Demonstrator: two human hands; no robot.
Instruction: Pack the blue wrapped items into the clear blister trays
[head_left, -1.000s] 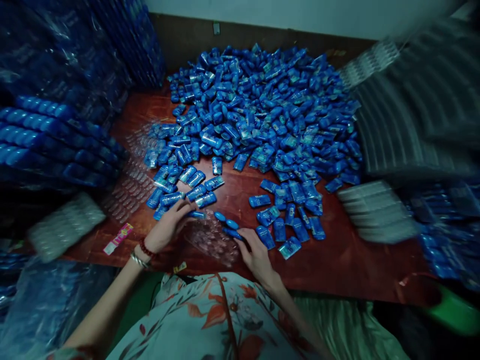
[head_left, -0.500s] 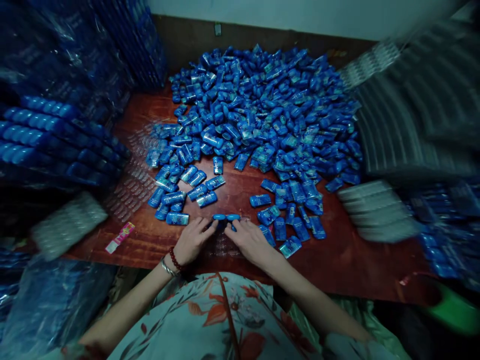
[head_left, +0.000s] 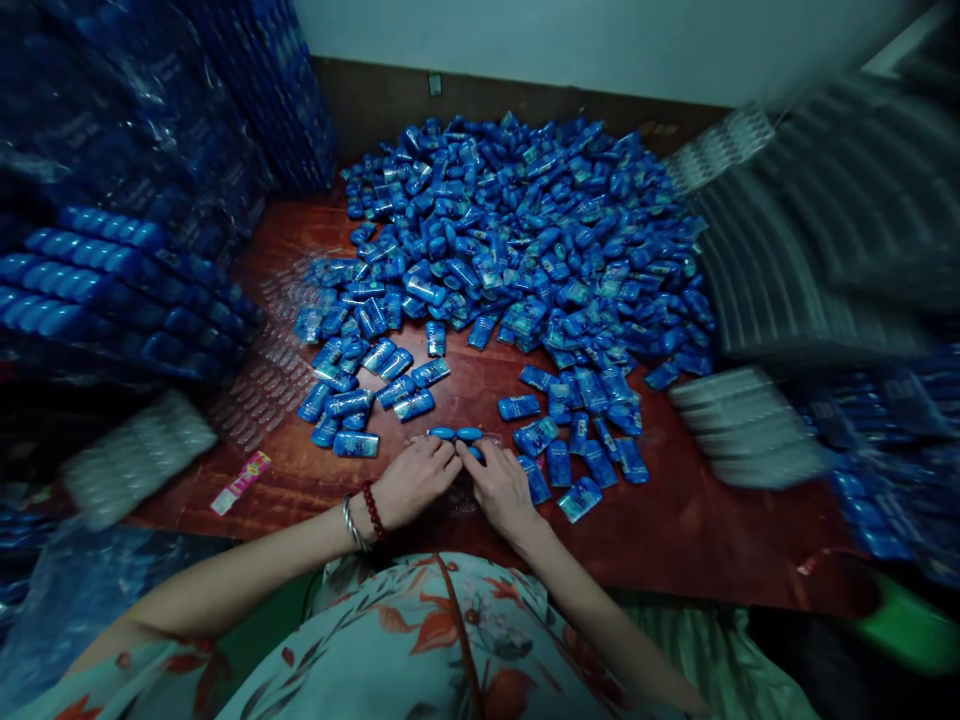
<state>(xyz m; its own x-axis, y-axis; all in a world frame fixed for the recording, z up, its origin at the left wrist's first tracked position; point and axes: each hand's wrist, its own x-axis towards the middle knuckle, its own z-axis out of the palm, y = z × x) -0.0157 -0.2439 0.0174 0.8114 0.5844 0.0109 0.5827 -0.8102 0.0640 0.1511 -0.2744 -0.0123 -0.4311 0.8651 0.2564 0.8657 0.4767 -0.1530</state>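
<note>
Here your two hands sit close together at the near middle of the bench (head_left: 675, 530), almost knuckle to knuckle. Left hand (head_left: 409, 483): fingers curled down onto a clear plastic tray (head_left: 450, 490) that lies flat on the wood; whether they pinch anything, you cannot tell. Right hand (head_left: 501, 485): fingers bent the same way, tips at the tray's far edge; grip likewise cannot be told.

Count, blue packets on the tray: two visible (head_left: 456, 434), lying end to end just past your fingertips, touching or nearly so. Each is small, rounded, glossy blue, long side across the view.

Count, loose packets: too many to number. One big heap (head_left: 525, 230) covers the far half of the bench. A smaller scatter (head_left: 352, 395) lies to the left of your hands, roughly a dozen and a half, some with pale labels showing. Another scatter (head_left: 581, 440) lies to the right, about a dozen, the nearest just beside your right hand.

Count, other items: one pink wrapper (head_left: 240, 482) near the left edge of the bench; two bracelets on the left wrist, one of red beads (head_left: 373, 510), one silvery (head_left: 350, 522). Stacks of filled trays (head_left: 97, 280) stand at far left, and stacks of empty clear trays (head_left: 750, 425) at right, blurred.
</note>
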